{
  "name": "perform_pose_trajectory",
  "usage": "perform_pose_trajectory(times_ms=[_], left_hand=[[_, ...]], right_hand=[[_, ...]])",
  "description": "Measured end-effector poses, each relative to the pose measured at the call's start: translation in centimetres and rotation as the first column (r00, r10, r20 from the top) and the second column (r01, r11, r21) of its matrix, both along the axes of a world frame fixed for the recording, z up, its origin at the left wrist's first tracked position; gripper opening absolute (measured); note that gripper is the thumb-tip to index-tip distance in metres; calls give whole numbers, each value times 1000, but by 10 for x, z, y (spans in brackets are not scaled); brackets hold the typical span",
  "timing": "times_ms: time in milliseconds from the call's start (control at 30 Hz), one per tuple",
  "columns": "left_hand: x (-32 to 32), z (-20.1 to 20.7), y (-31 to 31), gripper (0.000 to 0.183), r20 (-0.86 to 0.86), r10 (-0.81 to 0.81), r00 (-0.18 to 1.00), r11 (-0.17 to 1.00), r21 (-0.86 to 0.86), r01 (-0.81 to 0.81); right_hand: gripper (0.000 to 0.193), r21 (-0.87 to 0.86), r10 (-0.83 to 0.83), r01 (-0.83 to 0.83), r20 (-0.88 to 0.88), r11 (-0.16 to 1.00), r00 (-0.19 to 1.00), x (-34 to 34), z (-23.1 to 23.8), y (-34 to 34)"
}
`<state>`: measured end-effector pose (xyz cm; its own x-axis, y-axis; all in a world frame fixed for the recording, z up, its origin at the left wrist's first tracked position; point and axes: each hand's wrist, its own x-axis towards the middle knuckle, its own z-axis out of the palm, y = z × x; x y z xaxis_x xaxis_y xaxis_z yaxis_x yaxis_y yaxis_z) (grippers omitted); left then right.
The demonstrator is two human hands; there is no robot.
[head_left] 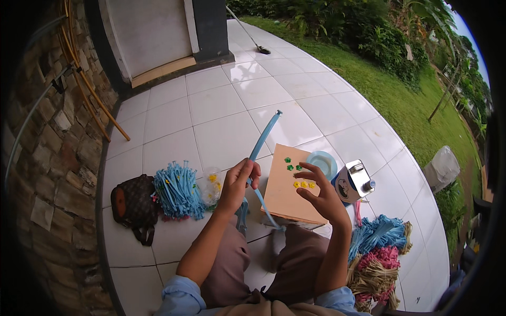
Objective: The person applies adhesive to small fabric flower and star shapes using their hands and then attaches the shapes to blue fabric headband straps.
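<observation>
My left hand [238, 181] is closed around a light blue strap [266, 132]. One length of it points up and away to a small dark tip; the other hangs below the fist toward my knees. Over a tan board [279, 192] in front of me hovers my right hand [328, 199], fingers curved and apart, with nothing visible in it. Close to its fingertips lie several yellow flower-shaped pieces [304, 185]. Farther up the board sit green flower-shaped pieces [290, 167]. A light blue round dish-like thing [328, 159] is at the board's right edge.
Right of the board stands a metal can [354, 181]; blue strap bundles [380, 234] and pink and beige bundles [375, 271] lie nearer. On the left are a brown bag [136, 200], more blue straps [178, 190] and a clear plastic bag [212, 187]. A stone wall [58, 174] borders the tiles.
</observation>
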<state>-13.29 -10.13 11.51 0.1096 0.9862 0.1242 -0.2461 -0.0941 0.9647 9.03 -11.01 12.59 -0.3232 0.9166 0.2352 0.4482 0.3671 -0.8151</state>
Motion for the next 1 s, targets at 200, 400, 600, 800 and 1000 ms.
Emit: perform_pose_trajectory(times_ms=[200, 400, 600, 800, 1000], left_hand=[[1, 4, -8, 34, -101, -163, 981, 982, 76, 171], [5, -1, -8, 28, -303, -263, 916, 959, 22, 283], [3, 8, -7, 24, -470, -297, 832, 945, -17, 328], [8, -6, 18, 20, -318, -512, 798, 851, -63, 521], [8, -34, 39, 25, 177, -592, 787, 732, -292, 616]], right_hand=[[80, -133, -125, 26, -815, 991, 567, -18, 26, -2], [80, 59, -99, 264, -832, 963, 545, -19, 37, -9], [76, 156, -152, 426, -782, 891, 605, -21, 30, -7], [75, 50, -231, 414, -765, 909, 601, 5, 27, 11], [72, -205, -413, 384, -681, 900, 605, 17, -35, 57]])
